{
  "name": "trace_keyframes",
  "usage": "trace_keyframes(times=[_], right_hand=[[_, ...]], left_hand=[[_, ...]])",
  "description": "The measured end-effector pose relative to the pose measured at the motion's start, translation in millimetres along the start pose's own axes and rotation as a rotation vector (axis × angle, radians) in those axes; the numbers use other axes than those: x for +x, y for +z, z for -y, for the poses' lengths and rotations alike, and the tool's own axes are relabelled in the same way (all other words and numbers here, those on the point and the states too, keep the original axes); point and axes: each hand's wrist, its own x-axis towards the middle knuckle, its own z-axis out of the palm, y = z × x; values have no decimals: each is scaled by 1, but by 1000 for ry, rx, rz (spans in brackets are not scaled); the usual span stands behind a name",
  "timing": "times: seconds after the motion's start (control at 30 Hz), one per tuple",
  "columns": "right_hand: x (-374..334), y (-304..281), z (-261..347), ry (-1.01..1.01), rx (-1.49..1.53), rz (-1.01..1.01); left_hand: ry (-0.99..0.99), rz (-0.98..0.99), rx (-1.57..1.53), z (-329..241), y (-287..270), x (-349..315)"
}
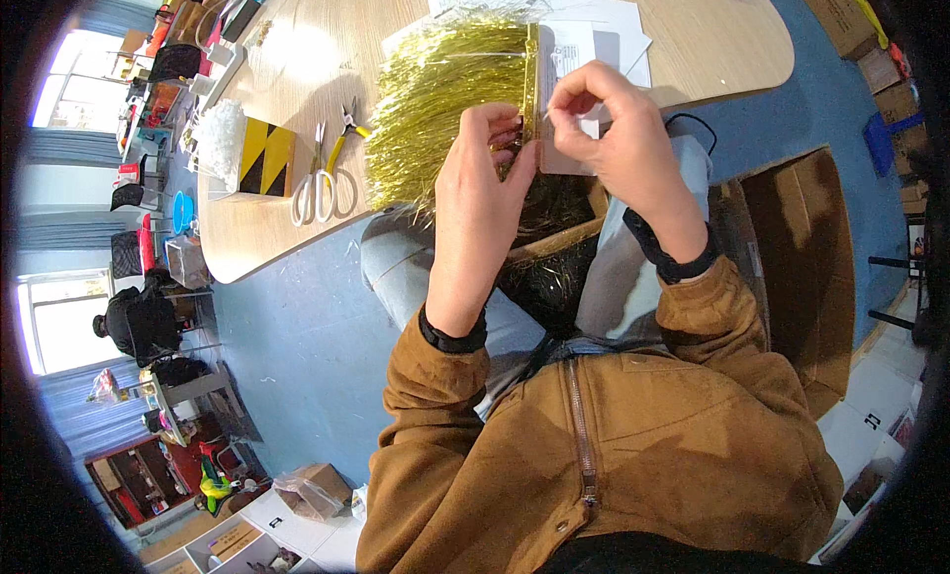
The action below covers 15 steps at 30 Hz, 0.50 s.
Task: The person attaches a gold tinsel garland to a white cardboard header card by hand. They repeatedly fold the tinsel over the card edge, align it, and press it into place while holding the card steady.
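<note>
A gold tinsel fringe point(435, 89) lies across the table's near edge, its strands spread to the left from a narrow gold band point(531, 64). My left hand point(480, 183) is closed at the lower end of that band, thumb and fingers pinching the fringe there. Just right of the band, my right hand point(623, 129) is raised with thumb and forefinger pinched together. Whatever thin thing sits between those fingertips is too small to make out. Under the hands, a flat brownish board point(566, 160) lies alongside the band, partly covered.
Left of the fringe lie white-handled scissors point(325, 193) and yellow-handled pliers point(341, 143). A yellow-and-black box point(265, 158) holds white fluffy material. White papers point(623, 40) spread behind the fringe. An open cardboard box point(802, 267) stands on the floor at right.
</note>
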Motion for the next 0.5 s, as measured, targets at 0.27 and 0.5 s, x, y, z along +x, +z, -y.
trace_keyframes(times=[0.27, 0.5], right_hand=[[2, 12, -1, 31, 42, 98], [0, 16, -7, -43, -22, 52]], left_hand=[[-89, 10, -115, 3, -3, 1], [-86, -10, -22, 10, -3, 8]])
